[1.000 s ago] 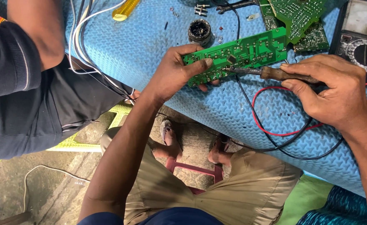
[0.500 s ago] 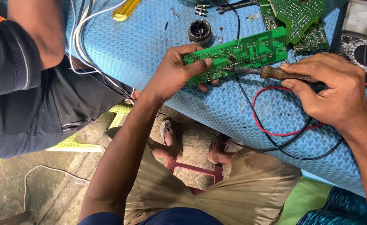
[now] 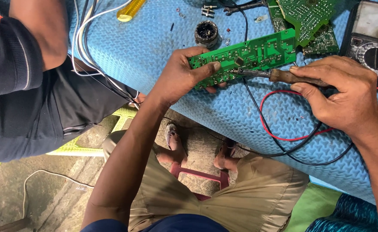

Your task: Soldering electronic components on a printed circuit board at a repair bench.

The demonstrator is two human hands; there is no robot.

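So the person is working a joint on the long green rectangular circuit board (image 3: 245, 58), solder side up, and the step looks like touching up a solder point near the middle of it. The left hand (image 3: 182, 77) is clamped on the board's 9 o'clock end, thumb on top and fingers curled under, holding it just above the blue textured foam mat (image 3: 154, 47). The right hand (image 3: 345, 96) is wrapped closed around the brown wooden-handled soldering iron (image 3: 283, 76), which comes in from 3 o'clock with its dark tip touching the board about mid-length. To do this well, I'd say the board wants to rest against the mat edge so it doesn't wobble, the tip should sit on pad and lead together, and the thumb should stay clear since it's pretty near the hot end. The board itself is narrow, tilted slightly up toward 2 o'clock, covered in silvery solder dots and pale traces, with a small dark square part close to the tip. At 12 o'clock from it sits a small round dark tin (image 3: 206, 33), probably flux or paste. More green boards (image 3: 309, 17) are piled at 1 o'clock, an analogue meter with a black dial (image 3: 371, 43) is at 2 o'clock, and red and black leads (image 3: 279, 129) loop under the right hand.
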